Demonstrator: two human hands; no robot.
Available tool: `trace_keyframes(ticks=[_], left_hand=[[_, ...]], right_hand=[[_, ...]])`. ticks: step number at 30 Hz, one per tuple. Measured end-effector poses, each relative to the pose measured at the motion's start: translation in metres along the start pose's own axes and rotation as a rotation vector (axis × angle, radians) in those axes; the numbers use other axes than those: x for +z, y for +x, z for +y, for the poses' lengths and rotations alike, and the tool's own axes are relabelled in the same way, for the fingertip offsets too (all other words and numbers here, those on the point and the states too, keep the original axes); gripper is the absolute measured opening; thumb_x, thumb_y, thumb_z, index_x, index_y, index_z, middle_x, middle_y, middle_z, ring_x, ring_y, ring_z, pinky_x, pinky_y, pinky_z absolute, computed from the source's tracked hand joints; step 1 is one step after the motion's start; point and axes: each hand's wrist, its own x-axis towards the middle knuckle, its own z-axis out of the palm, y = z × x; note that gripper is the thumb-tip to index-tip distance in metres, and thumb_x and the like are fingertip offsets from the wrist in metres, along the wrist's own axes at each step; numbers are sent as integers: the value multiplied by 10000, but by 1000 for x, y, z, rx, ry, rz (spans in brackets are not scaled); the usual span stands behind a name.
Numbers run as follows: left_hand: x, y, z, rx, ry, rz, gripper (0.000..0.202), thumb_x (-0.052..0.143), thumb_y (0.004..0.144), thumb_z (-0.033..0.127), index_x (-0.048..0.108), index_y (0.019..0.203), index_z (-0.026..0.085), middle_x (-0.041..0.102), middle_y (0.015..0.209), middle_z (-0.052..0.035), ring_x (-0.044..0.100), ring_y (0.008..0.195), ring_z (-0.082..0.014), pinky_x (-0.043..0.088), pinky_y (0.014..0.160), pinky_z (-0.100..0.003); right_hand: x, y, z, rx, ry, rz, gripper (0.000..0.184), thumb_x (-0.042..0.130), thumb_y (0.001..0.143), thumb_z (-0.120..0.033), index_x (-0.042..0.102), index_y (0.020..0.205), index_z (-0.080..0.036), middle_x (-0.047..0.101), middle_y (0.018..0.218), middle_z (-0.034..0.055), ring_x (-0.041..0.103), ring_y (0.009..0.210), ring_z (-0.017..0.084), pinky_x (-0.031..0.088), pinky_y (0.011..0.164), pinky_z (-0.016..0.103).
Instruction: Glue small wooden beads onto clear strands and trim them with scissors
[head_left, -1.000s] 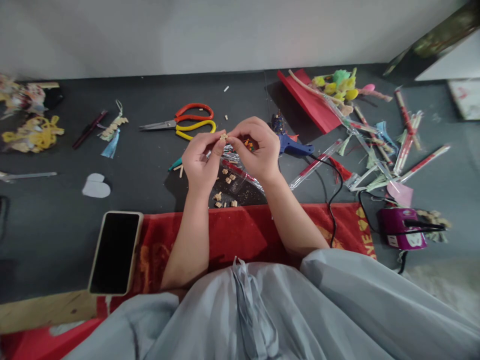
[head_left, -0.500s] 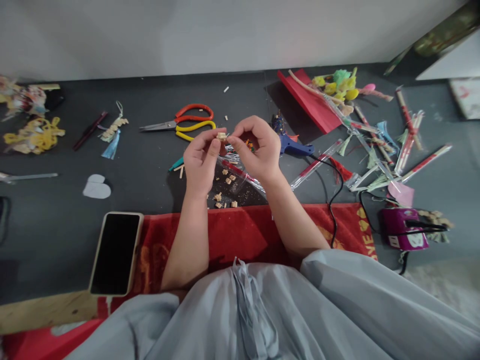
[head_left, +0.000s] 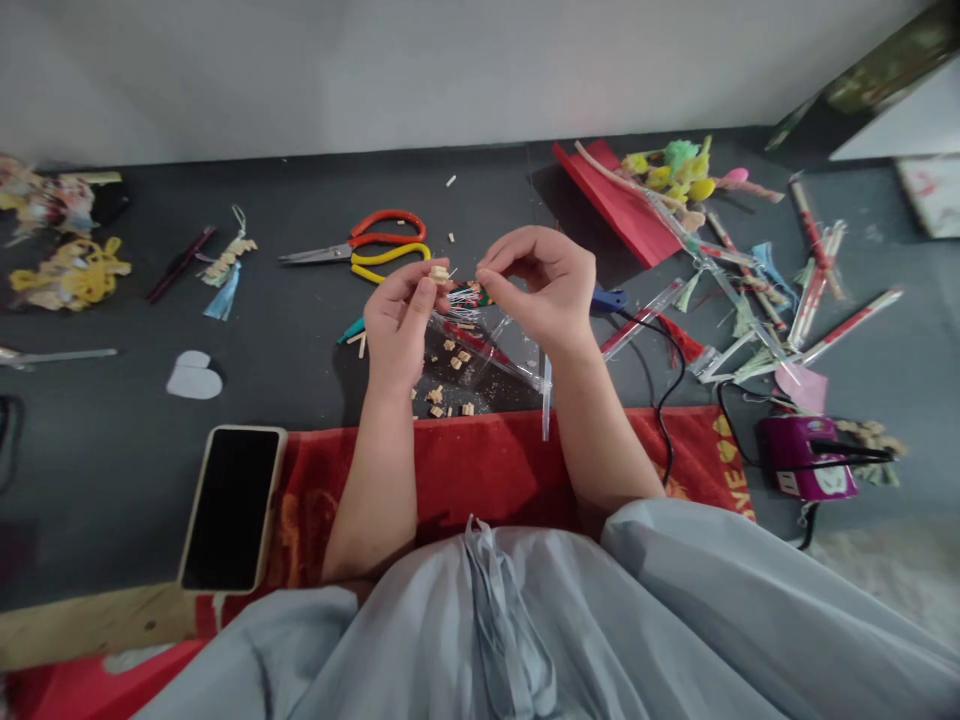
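A small wooden piece (head_left: 439,274) is pinched between the fingers of the left hand (head_left: 396,325). Near it, the fingers of the right hand (head_left: 553,285) are pressed together at the tips; whether anything is held cannot be told. Left of the fingers, scissors (head_left: 351,249) are laid on the worktop (head_left: 300,340).

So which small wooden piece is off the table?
The wooden piece pinched in the left hand; the other loose pieces lie on the dark table.

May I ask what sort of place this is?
It is probably a craft work table: scissors and a tasselled ornament lie on it, and the left hand holds a small wooden-looking piece.
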Motion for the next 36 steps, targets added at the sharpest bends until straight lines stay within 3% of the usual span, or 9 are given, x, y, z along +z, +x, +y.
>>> trace_keyframes(ticks=[9, 20, 23, 27, 30, 36], left_hand=[[0, 5, -4, -163, -69, 87, 280, 668, 771, 489, 680, 866, 227, 655, 734, 14, 561, 612, -60, 458, 584, -210], [1, 4, 2, -265, -118, 90, 246, 658, 783, 442, 659, 759, 197, 648, 710, 13, 547, 583, -42, 449, 572, -184], [0, 4, 0, -266, -123, 70, 245, 658, 787, 441, 660, 771, 197, 644, 704, 15, 545, 578, -43, 448, 570, -185], [1, 4, 3, -264, -162, 34, 248, 692, 761, 441, 659, 747, 196, 600, 652, 29, 503, 540, -36, 421, 537, -178], [5, 3, 9, -304, -197, 41, 227, 700, 761, 407, 669, 743, 183, 525, 580, 48, 438, 496, -26, 384, 504, -167], [9, 2, 15, -311, -231, 56, 241, 683, 797, 339, 628, 640, 164, 425, 506, 71, 352, 432, -13, 358, 473, -161]], right_hand=[[-20, 5, 10, 82, -39, 58, 225, 677, 797, -388, 568, 746, -197, 570, 685, -41, 539, 593, 51, 492, 554, 219], [-12, 0, 12, 146, 21, -84, 196, 638, 826, -374, 608, 813, -181, 621, 730, -32, 565, 597, 42, 479, 547, 197], [-10, 0, 6, 97, -73, -99, 124, 647, 812, -298, 632, 790, -177, 637, 736, -26, 578, 639, 59, 477, 576, 213], [-6, 2, -4, -75, -248, -148, 65, 630, 821, -230, 635, 780, -179, 645, 738, -14, 570, 670, 82, 472, 625, 250], [-1, 2, -7, -150, -344, -175, 93, 604, 852, -268, 624, 810, -187, 636, 750, -10, 559, 685, 97, 478, 661, 277], [5, -2, -2, -152, -440, -171, 144, 563, 893, -336, 601, 865, -200, 636, 811, 23, 594, 783, 145, 509, 747, 343]])
